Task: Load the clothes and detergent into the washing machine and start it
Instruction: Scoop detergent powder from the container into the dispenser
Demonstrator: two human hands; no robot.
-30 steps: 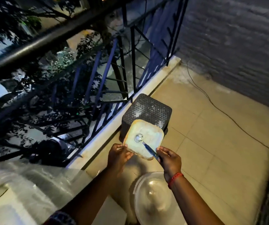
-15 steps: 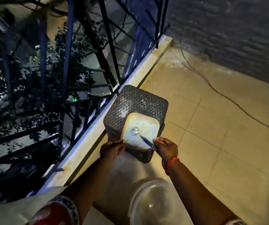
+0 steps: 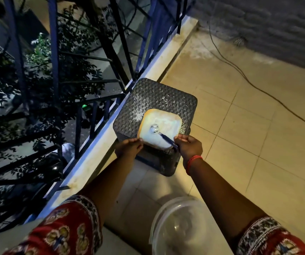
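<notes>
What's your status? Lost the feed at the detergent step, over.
Left hand grips detergent tub edge; right hand grips opposite edge and pinches scoop handle. Tub on woven stool. Nothing blocking.

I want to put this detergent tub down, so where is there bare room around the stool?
The woven stool top is bare on its far half, beyond the detergent tub. The floor tiles right of the stool are open up to the cable. It is crowded near you: both hands, left and right, and the clear lid.
</notes>
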